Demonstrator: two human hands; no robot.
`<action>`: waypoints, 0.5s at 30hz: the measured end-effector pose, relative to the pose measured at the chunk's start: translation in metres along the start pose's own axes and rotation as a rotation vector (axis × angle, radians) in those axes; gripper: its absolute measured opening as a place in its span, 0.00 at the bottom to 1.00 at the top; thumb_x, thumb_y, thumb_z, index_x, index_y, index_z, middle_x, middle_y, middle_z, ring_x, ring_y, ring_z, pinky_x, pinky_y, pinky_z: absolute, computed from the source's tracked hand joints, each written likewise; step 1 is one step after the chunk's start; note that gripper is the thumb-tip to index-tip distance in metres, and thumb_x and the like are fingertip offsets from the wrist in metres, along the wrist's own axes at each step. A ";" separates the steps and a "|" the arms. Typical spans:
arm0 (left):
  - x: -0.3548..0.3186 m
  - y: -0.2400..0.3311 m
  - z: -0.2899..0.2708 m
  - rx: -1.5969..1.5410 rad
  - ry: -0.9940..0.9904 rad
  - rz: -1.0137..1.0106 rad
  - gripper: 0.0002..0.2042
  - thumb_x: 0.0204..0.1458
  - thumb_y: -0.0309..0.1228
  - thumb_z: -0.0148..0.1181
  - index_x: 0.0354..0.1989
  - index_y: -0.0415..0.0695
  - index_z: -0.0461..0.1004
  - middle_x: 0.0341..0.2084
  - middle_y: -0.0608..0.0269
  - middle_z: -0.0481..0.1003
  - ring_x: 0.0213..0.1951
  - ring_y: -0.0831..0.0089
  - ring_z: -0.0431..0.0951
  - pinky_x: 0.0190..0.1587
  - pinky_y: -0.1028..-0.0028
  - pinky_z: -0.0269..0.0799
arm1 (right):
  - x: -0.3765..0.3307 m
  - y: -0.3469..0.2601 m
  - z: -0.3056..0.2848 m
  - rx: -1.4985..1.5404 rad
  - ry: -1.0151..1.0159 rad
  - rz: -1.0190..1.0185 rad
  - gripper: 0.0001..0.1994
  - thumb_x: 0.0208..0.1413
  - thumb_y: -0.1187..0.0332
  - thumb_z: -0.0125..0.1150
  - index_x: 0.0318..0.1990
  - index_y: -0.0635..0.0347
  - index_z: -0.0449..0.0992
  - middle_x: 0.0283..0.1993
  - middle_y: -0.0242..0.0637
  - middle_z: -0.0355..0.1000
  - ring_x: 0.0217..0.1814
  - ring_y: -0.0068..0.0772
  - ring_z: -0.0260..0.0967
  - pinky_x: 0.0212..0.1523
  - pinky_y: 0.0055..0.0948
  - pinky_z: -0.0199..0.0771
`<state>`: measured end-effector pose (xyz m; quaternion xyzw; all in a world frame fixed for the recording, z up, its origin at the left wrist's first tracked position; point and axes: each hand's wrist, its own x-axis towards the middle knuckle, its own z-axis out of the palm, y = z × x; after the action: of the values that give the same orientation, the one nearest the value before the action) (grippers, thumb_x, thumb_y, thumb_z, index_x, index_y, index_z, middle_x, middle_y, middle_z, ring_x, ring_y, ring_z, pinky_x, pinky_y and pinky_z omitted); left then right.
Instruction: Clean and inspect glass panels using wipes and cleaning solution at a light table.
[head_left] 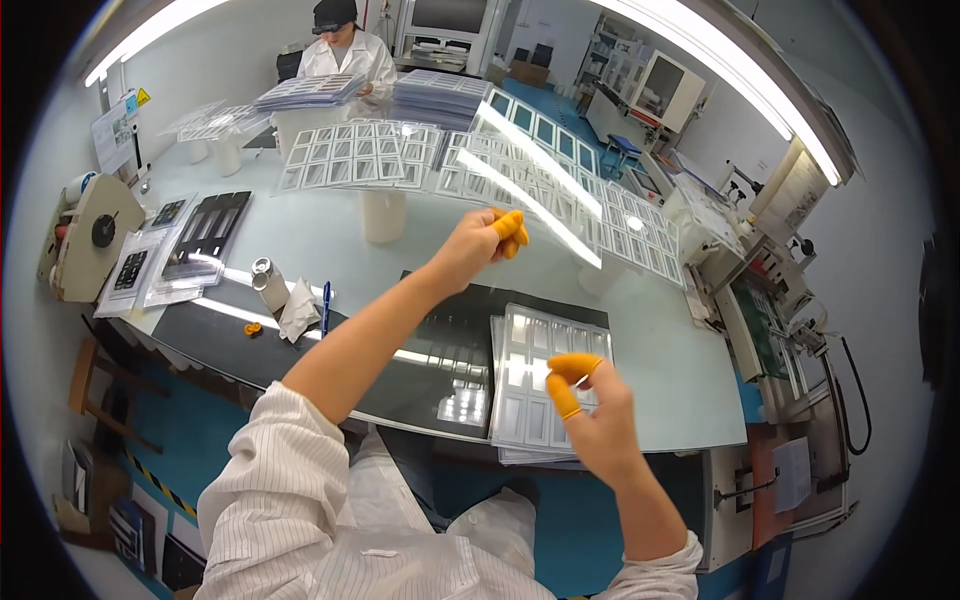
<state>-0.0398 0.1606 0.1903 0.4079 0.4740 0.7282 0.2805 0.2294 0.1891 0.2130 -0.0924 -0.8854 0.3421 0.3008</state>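
My left hand (490, 240) reaches over the middle of the glass-topped table, with yellow finger cots on its closed fingers. Anything small in that grip is hidden. My right hand (598, 415) is above the near stack of clear plastic trays (530, 345), thumb and forefinger, also in yellow cots, bent tip to tip in a pinch. What lies between those tips is too small to make out. The stack, with its rows of rectangular pockets, rests at the table's front edge. Beyond my left hand, trays holding framed rectangular pieces (350, 155) are propped on a white tub (383, 215).
On the left are a metal-capped bottle (268, 283), a crumpled tissue (299, 310), a blue pen (326, 305), loose yellow finger cots (252, 329), a black tray (208, 235) and a tape dispenser (95, 235). Across the table, a person (347, 60) works beside tray stacks (440, 95).
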 end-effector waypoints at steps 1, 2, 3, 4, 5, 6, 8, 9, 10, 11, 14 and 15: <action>0.016 -0.003 -0.009 -0.042 -0.008 -0.057 0.14 0.59 0.37 0.47 0.27 0.41 0.72 0.18 0.69 0.67 0.20 0.84 0.62 0.24 0.83 0.55 | -0.009 0.008 0.009 -0.018 -0.069 0.036 0.10 0.48 0.75 0.60 0.39 0.66 0.73 0.33 0.39 0.71 0.35 0.31 0.66 0.39 0.26 0.63; 0.030 -0.007 -0.015 -0.047 -0.005 -0.053 0.14 0.59 0.37 0.47 0.27 0.41 0.72 0.18 0.69 0.67 0.20 0.84 0.62 0.24 0.83 0.55 | -0.019 0.019 0.018 -0.051 -0.122 0.042 0.10 0.47 0.74 0.60 0.39 0.66 0.73 0.35 0.41 0.70 0.36 0.35 0.66 0.40 0.28 0.63; 0.042 -0.009 -0.021 -0.092 0.016 -0.111 0.14 0.59 0.37 0.47 0.27 0.42 0.72 0.18 0.69 0.67 0.20 0.84 0.62 0.23 0.84 0.56 | -0.029 0.028 0.028 -0.080 -0.178 0.045 0.10 0.47 0.74 0.60 0.39 0.66 0.73 0.36 0.43 0.70 0.38 0.39 0.66 0.41 0.30 0.64; 0.050 -0.009 -0.027 -0.135 0.040 -0.172 0.14 0.59 0.37 0.48 0.27 0.42 0.72 0.18 0.69 0.68 0.20 0.85 0.62 0.22 0.85 0.56 | -0.039 0.036 0.039 -0.076 -0.188 0.039 0.10 0.47 0.74 0.60 0.39 0.66 0.73 0.36 0.43 0.70 0.38 0.39 0.66 0.41 0.30 0.64; 0.057 -0.007 -0.031 -0.137 0.048 -0.169 0.14 0.59 0.37 0.48 0.27 0.42 0.72 0.18 0.69 0.68 0.20 0.85 0.62 0.22 0.85 0.56 | -0.048 0.042 0.048 -0.089 -0.237 0.073 0.12 0.47 0.72 0.60 0.40 0.66 0.73 0.38 0.45 0.69 0.41 0.41 0.65 0.43 0.33 0.64; 0.063 -0.004 -0.034 -0.135 0.112 -0.243 0.14 0.59 0.38 0.47 0.28 0.42 0.72 0.18 0.70 0.67 0.18 0.85 0.61 0.20 0.86 0.54 | -0.056 0.046 0.056 -0.103 -0.284 0.108 0.13 0.47 0.71 0.61 0.41 0.66 0.72 0.39 0.46 0.69 0.44 0.44 0.64 0.45 0.35 0.63; 0.069 0.000 -0.038 -0.136 0.180 -0.323 0.14 0.59 0.38 0.47 0.29 0.42 0.73 0.17 0.70 0.67 0.16 0.86 0.60 0.17 0.87 0.53 | -0.065 0.052 0.071 -0.172 -0.236 0.048 0.15 0.47 0.70 0.61 0.43 0.66 0.71 0.42 0.46 0.68 0.46 0.46 0.62 0.47 0.37 0.62; 0.070 0.002 -0.038 -0.107 0.192 -0.423 0.15 0.59 0.40 0.47 0.29 0.41 0.73 0.16 0.70 0.67 0.14 0.86 0.58 0.16 0.87 0.51 | -0.069 0.055 0.077 -0.241 -0.181 -0.008 0.17 0.47 0.69 0.62 0.45 0.66 0.70 0.45 0.47 0.67 0.49 0.48 0.61 0.50 0.39 0.61; 0.070 0.003 -0.039 -0.078 0.204 -0.523 0.16 0.58 0.41 0.47 0.29 0.40 0.74 0.15 0.69 0.67 0.12 0.86 0.56 0.14 0.87 0.48 | -0.073 0.057 0.081 -0.344 -0.205 0.022 0.22 0.47 0.67 0.62 0.48 0.68 0.67 0.52 0.50 0.63 0.55 0.52 0.58 0.55 0.41 0.58; 0.068 0.003 -0.039 -0.078 0.207 -0.529 0.16 0.58 0.41 0.47 0.29 0.40 0.74 0.15 0.69 0.67 0.12 0.86 0.56 0.14 0.87 0.48 | -0.075 0.060 0.085 -0.340 -0.209 0.027 0.22 0.47 0.67 0.62 0.48 0.68 0.67 0.52 0.50 0.63 0.55 0.52 0.58 0.55 0.41 0.58; 0.063 -0.004 -0.037 0.023 0.224 -0.608 0.18 0.58 0.43 0.48 0.28 0.39 0.74 0.14 0.68 0.66 0.10 0.86 0.53 0.12 0.86 0.46 | -0.078 0.070 0.094 -0.504 -0.115 0.039 0.24 0.47 0.64 0.63 0.50 0.69 0.66 0.56 0.52 0.60 0.61 0.55 0.53 0.59 0.41 0.54; 0.061 -0.006 -0.037 0.057 0.244 -0.608 0.19 0.58 0.43 0.48 0.28 0.39 0.75 0.14 0.68 0.66 0.10 0.86 0.53 0.12 0.86 0.46 | -0.079 0.075 0.096 -0.527 -0.155 0.085 0.26 0.47 0.63 0.64 0.50 0.70 0.65 0.57 0.53 0.59 0.62 0.56 0.52 0.59 0.42 0.54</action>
<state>-0.1024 0.1948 0.1969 0.1655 0.6244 0.6410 0.4145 0.2324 0.1628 0.0700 -0.1780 -0.9595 0.1184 0.1833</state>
